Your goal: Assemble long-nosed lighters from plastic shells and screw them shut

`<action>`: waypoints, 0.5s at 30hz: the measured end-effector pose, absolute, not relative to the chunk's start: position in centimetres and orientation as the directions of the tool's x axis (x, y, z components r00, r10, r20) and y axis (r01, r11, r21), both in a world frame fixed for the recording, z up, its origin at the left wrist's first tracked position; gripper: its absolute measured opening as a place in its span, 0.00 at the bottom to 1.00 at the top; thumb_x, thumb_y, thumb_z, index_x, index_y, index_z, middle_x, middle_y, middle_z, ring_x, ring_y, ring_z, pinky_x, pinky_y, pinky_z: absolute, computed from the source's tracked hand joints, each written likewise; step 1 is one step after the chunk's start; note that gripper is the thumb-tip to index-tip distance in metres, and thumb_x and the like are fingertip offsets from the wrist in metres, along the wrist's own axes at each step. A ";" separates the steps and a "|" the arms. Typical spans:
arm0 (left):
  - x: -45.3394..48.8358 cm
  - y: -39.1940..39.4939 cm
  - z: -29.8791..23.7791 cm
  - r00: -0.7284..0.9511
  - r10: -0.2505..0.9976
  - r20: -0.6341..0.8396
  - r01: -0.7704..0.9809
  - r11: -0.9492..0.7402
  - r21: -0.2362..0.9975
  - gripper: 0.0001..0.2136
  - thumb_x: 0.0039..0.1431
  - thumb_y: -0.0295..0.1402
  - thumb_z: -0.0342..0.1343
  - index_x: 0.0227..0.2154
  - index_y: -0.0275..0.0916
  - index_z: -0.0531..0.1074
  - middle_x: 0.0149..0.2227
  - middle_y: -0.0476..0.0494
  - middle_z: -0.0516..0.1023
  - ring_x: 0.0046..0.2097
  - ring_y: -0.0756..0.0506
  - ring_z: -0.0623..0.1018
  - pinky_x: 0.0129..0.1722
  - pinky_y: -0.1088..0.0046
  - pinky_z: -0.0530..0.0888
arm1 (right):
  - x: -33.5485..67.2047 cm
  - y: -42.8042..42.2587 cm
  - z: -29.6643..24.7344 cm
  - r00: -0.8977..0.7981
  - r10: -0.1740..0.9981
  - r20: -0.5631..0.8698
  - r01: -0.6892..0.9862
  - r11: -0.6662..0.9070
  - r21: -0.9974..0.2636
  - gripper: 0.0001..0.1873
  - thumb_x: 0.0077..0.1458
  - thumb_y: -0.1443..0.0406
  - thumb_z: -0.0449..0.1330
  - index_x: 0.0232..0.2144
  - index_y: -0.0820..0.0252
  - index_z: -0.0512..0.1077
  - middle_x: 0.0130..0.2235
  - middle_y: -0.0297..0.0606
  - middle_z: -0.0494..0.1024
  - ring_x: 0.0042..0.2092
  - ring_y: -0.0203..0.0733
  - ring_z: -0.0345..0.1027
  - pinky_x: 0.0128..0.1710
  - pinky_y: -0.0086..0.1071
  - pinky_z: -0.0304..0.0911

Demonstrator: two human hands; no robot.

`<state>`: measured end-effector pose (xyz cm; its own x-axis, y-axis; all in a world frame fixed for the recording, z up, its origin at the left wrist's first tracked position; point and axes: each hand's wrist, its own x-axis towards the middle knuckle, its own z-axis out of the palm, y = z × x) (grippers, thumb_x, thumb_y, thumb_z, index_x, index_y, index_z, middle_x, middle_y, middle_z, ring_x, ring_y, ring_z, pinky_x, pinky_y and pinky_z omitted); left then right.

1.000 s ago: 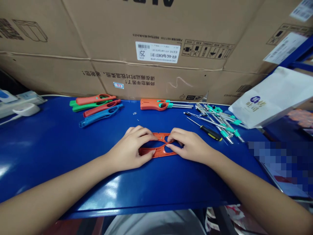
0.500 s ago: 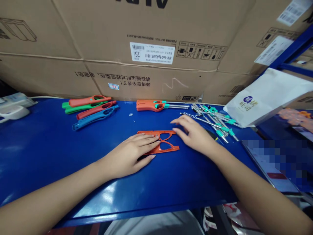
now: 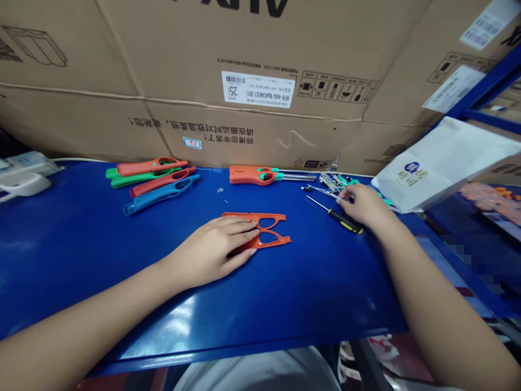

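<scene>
A glossy royal-blue workbench top (image 3: 69, 260) fills the lower view, with stacked cardboard cartons (image 3: 252, 130) printed in Chinese standing along its back edge, one bearing a white barcode label (image 3: 257, 89). The left hand (image 3: 209, 252) lies open and palm-down, its fingers stretched across a pair of flat orange plastic lighter-handle shells (image 3: 264, 219), pinning them to the bench without closing around them; the shells sit side by side near the middle of the bench, partly under those fingers. The right hand (image 3: 360, 203) reaches toward a loose heap of steel rods with teal fittings (image 3: 331, 183), its fingers curled and touching or nearly touching the heap, though whether they pinch anything I cannot tell. Just below it lies a black-and-yellow-handled screwdriver (image 3: 345, 221). An orange lighter with a metal barrel (image 3: 254, 175) rests by the cartons, left of the heap. Further left lie orange, green, red and blue plastic lighter handles (image 3: 160, 194), with a white power strip (image 3: 24, 163) beyond. A white paper bag (image 3: 443, 168) leans at right beneath a blue metal shelf frame (image 3: 484, 92).
</scene>
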<state>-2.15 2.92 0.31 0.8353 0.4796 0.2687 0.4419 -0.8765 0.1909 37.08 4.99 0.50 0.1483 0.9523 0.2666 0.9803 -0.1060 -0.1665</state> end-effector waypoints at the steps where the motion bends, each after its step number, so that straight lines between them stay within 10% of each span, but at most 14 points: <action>1: -2.1 2.9 0.3 0.834 0.481 0.270 0.444 -0.876 0.191 0.18 0.71 0.39 0.49 0.57 0.41 0.75 0.59 0.41 0.77 0.60 0.39 0.77 0.62 0.55 0.73 | 36.9 4.9 0.6 0.141 0.947 0.288 0.980 -0.093 -0.176 0.02 0.50 0.67 0.61 0.26 0.56 0.72 0.32 0.42 0.77 0.36 0.49 0.70 0.38 0.39 0.64; 15: -2.2 2.9 0.2 0.812 0.498 0.305 0.447 -0.866 0.224 0.16 0.68 0.38 0.55 0.55 0.42 0.75 0.60 0.40 0.76 0.60 0.37 0.75 0.59 0.53 0.73 | 30.8 1.9 3.1 -0.209 0.871 0.445 0.861 0.379 -0.339 0.04 0.64 0.63 0.55 0.39 0.56 0.68 0.35 0.39 0.75 0.34 0.43 0.69 0.35 0.35 0.62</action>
<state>-2.23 2.87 0.18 0.8117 0.4980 0.3051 0.4472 -0.8660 0.2239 30.83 1.86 3.10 -0.2087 0.8710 0.4448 0.8610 0.3793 -0.3389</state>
